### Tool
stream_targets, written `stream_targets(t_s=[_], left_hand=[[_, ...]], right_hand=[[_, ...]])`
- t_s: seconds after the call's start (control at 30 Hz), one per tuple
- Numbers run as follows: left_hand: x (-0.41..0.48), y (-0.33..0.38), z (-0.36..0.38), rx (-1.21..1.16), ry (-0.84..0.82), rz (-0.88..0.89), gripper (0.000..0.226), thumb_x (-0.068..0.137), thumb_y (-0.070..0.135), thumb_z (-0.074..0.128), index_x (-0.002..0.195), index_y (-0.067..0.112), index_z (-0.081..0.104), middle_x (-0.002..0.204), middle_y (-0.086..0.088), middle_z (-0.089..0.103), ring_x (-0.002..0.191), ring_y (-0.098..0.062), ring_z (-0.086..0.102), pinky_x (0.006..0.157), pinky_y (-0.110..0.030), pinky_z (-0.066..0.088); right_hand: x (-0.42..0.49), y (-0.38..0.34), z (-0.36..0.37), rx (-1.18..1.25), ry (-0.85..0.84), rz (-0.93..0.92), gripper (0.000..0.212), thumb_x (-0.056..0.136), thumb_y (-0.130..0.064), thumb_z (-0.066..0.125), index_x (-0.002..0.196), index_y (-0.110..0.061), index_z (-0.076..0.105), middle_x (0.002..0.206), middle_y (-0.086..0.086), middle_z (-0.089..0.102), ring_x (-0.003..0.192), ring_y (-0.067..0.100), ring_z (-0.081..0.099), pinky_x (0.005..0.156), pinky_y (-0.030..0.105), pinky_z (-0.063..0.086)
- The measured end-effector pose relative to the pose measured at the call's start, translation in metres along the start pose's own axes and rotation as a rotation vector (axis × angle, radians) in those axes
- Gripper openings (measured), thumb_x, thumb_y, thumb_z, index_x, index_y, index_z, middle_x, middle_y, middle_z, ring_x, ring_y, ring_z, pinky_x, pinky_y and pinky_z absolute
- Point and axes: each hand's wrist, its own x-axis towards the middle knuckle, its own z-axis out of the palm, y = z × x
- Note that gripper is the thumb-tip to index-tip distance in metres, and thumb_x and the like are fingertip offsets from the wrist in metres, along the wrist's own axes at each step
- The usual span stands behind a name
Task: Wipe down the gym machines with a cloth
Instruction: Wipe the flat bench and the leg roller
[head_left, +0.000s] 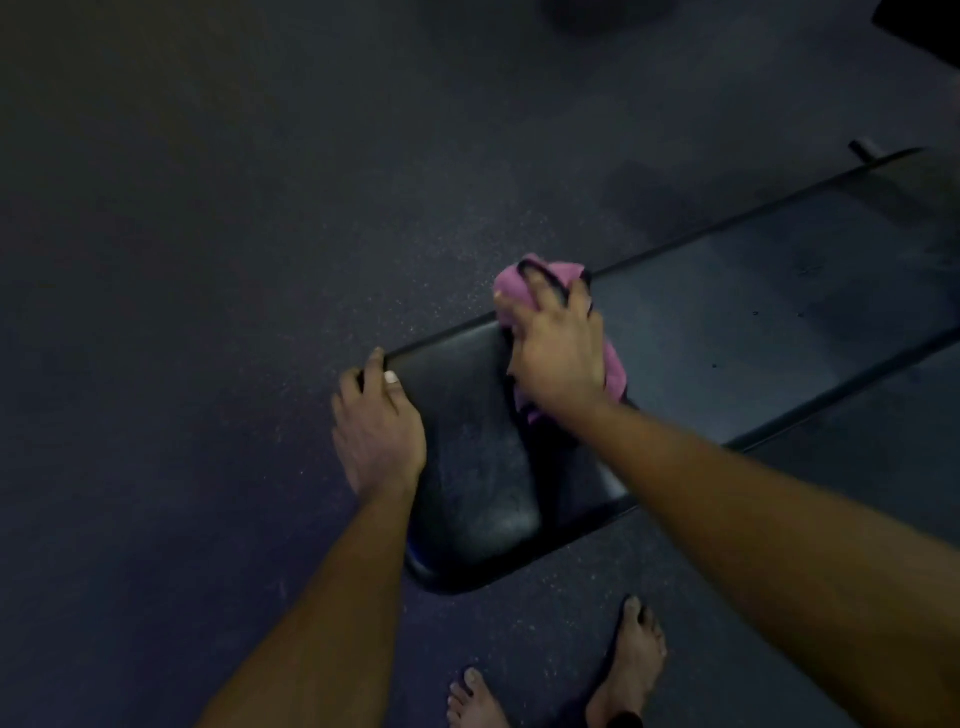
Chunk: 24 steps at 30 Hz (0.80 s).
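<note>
Pink cloth (560, 272) atop black bench (727, 332) (crumpled)

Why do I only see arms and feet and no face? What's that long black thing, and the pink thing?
The camera sits on the person's head and looks down, so you see only their own arms, hands and bare feet. There is just this one picture. The long black thing is a padded gym bench standing on a dark speckled floor. The pink thing is a cloth, bunched up. The right hand grips it and presses it onto the top of the bench, close to the far edge, to wipe the padding. The left hand holds the end of the bench, with its fingers over the edge. The room is dim, so small details are hard to make out.
</note>
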Motion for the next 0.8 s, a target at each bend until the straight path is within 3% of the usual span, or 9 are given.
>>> stream_targets(t_s=[0.07,0.13,0.27,0.33,0.4,0.57,0.63,0.73,0.8], left_hand=[[-0.001,0.001,-0.001,0.009,-0.015,-0.002,0.044,0.108,0.035,0.029,0.15,0.029,0.042,0.145,-0.006,0.043,0.127,-0.028,0.044,0.097,-0.052,0.047],[-0.001,0.006,-0.004,0.036,-0.014,-0.021,0.043,0.108,0.035,0.029,0.149,0.029,0.042,0.144,-0.006,0.043,0.125,-0.028,0.045,0.095,-0.052,0.047],[0.001,0.007,-0.004,0.087,-0.039,-0.055,0.043,0.107,0.033,0.031,0.148,0.03,0.043,0.143,-0.007,0.044,0.122,-0.03,0.045,0.092,-0.052,0.047],[0.002,0.009,-0.003,0.088,-0.043,-0.067,0.043,0.107,0.033,0.031,0.148,0.03,0.043,0.143,-0.007,0.044,0.124,-0.03,0.044,0.093,-0.052,0.047],[0.002,0.01,-0.004,0.083,-0.05,-0.07,0.043,0.107,0.033,0.031,0.149,0.03,0.042,0.144,-0.005,0.043,0.126,-0.03,0.043,0.095,-0.053,0.047],[0.001,0.01,-0.005,0.089,-0.043,-0.042,0.044,0.108,0.034,0.029,0.15,0.029,0.041,0.145,-0.005,0.043,0.125,-0.03,0.044,0.095,-0.052,0.047],[0.003,0.01,-0.003,0.096,-0.043,-0.034,0.044,0.108,0.033,0.029,0.15,0.028,0.041,0.144,-0.005,0.043,0.124,-0.03,0.044,0.094,-0.052,0.046],[0.002,0.009,-0.003,0.109,-0.06,0.003,0.044,0.108,0.031,0.03,0.15,0.026,0.041,0.145,-0.007,0.043,0.125,-0.031,0.044,0.095,-0.054,0.045],[0.003,0.008,-0.004,0.109,-0.075,-0.003,0.044,0.108,0.03,0.032,0.15,0.024,0.042,0.146,-0.009,0.043,0.125,-0.032,0.044,0.096,-0.055,0.043]], right_hand=[[0.039,0.007,-0.007,-0.009,-0.037,0.188,0.054,0.093,-0.021,0.056,0.146,-0.032,0.052,0.167,-0.003,0.024,0.146,0.048,0.02,0.112,0.053,0.033],[0.035,-0.01,-0.007,0.004,0.005,0.262,0.055,0.09,-0.018,0.057,0.145,-0.025,0.053,0.164,-0.001,0.029,0.144,0.047,0.023,0.11,0.051,0.036],[-0.039,-0.059,0.008,0.054,0.059,-0.102,0.061,0.087,-0.018,0.055,0.147,-0.029,0.051,0.163,0.0,0.033,0.134,0.046,0.034,0.095,0.048,0.044],[-0.038,-0.043,0.004,0.089,0.027,-0.246,0.062,0.084,-0.025,0.061,0.145,-0.032,0.055,0.163,-0.002,0.032,0.132,0.045,0.037,0.092,0.048,0.045],[-0.011,-0.007,-0.002,0.036,-0.018,-0.259,0.072,0.075,-0.03,0.072,0.144,-0.034,0.054,0.164,-0.002,0.031,0.132,0.043,0.038,0.091,0.048,0.045],[0.052,0.102,-0.026,-0.014,0.024,0.325,0.065,0.08,-0.02,0.072,0.141,-0.032,0.055,0.164,-0.002,0.029,0.141,0.049,0.027,0.103,0.052,0.039],[0.05,0.1,-0.032,0.017,0.043,0.416,0.065,0.077,-0.023,0.075,0.139,-0.032,0.058,0.163,-0.001,0.028,0.139,0.052,0.028,0.103,0.053,0.04],[0.007,0.033,-0.018,-0.004,0.084,0.215,0.082,0.072,-0.026,0.077,0.15,-0.028,0.049,0.163,0.005,0.033,0.133,0.048,0.034,0.097,0.048,0.047],[-0.035,-0.026,0.002,0.035,0.102,0.032,0.074,0.08,-0.02,0.067,0.151,-0.029,0.047,0.16,0.005,0.037,0.122,0.041,0.039,0.088,0.044,0.049]])
